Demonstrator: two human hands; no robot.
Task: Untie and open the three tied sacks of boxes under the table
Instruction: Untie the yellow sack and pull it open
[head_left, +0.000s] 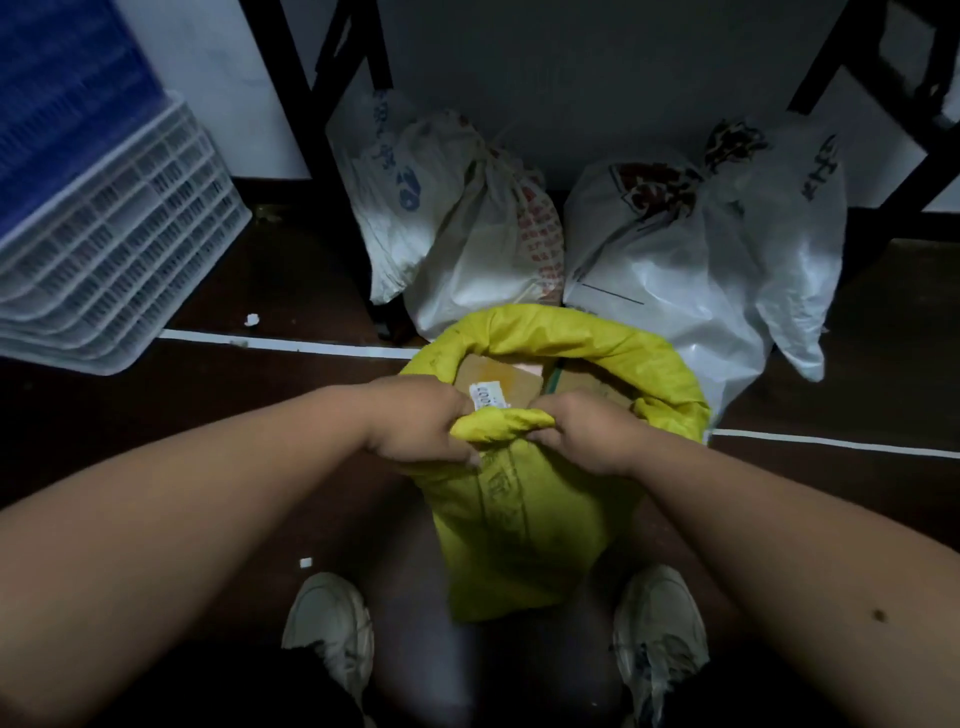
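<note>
Two white sneakers, at 6 o'clock on the dark floor, flank the base of the yellow woven sack.

Yellow woven sack: stands at centre, mouth open, rim rolled outward. Faint dark print runs down its near face, not legible.
Contents: cardboard boxes; the top one bears a small white label with printed digits too blurred to read.

Left hand: fingers clenched around the near rolled rim of the yellow sack.
Right hand: fingers likewise clenched on the same rim, just beside the left hand.

White sack, blue and red print: at 12 o'clock, under the surface, neck tied shut. Characters not readable.

White sack, dark red print: at 1 o'clock, touching the yellow sack's far rim, neck knotted shut. Dark characters on its right side, illegible.

Black table legs: at 11 and 2 o'clock, either side of the white sacks.

Stacked white lattice crates: at 9 to 10 o'clock, a blue crate on top.

White floor line: runs left to right behind the yellow sack.
</note>
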